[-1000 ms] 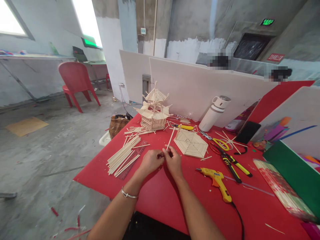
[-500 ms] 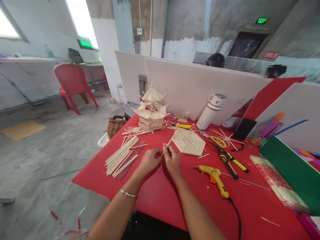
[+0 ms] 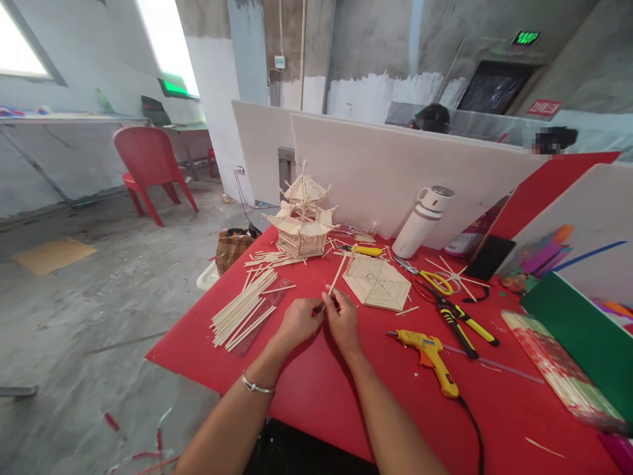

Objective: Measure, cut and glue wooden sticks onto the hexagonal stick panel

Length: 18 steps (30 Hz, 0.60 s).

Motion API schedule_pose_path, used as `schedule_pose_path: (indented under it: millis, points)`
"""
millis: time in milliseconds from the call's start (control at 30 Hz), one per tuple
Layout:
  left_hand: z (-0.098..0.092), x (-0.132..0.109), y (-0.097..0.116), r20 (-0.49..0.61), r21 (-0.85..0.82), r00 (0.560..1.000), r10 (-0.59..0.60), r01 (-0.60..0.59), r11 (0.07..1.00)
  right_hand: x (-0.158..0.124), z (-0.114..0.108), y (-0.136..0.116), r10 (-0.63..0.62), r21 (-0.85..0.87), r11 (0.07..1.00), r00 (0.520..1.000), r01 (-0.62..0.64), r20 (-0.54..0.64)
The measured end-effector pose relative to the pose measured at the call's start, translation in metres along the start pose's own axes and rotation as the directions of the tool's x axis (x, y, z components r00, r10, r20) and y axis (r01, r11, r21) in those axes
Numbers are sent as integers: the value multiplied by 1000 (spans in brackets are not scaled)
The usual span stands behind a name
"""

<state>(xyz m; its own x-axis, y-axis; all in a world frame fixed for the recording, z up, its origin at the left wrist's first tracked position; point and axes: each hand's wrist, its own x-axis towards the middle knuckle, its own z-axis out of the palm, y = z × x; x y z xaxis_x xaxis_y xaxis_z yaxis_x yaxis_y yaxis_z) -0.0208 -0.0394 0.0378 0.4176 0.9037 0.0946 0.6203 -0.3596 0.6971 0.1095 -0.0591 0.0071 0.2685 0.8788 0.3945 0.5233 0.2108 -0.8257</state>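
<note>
Pinched in both hands above the front of the red table is a thin wooden stick (image 3: 338,272), pointing up and away. My left hand (image 3: 301,322) is closed at its lower end, fingertips largely hidden. My right hand (image 3: 343,319) grips it just beside, thumb and fingers pressed together. Beyond the right hand lies a flat hexagonal panel of sticks (image 3: 378,285). A pile of loose sticks (image 3: 244,307) rests on a clear ruler (image 3: 257,328) to the left. Farther back stands a pagoda model (image 3: 302,227) built from sticks.
To the right lie a yellow glue gun (image 3: 428,353) with its cord, pliers (image 3: 459,323) and yellow-handled scissors (image 3: 435,282). A white thermos (image 3: 424,221) stands at the back before a white board (image 3: 376,171). A packet of sticks (image 3: 558,369) lies far right. Two people's heads show behind the board.
The whole scene has shifted slightly to the right in view. Both hands keep nearly the same hold on the stick, which leans a little more upright.
</note>
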Motion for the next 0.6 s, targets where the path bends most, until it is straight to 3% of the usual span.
schedule_pose_path:
  millis: [333, 600]
  points:
    - [-13, -7, 2, 28, 58, 998, -54, 53, 997, 0, 8, 17, 153, -63, 987, 986, -149, 64]
    - [-20, -6, -4, 15, 184, 997, -76, 72, 980, 0, 9, 9, 138, -263, 960, 977, -92, 162]
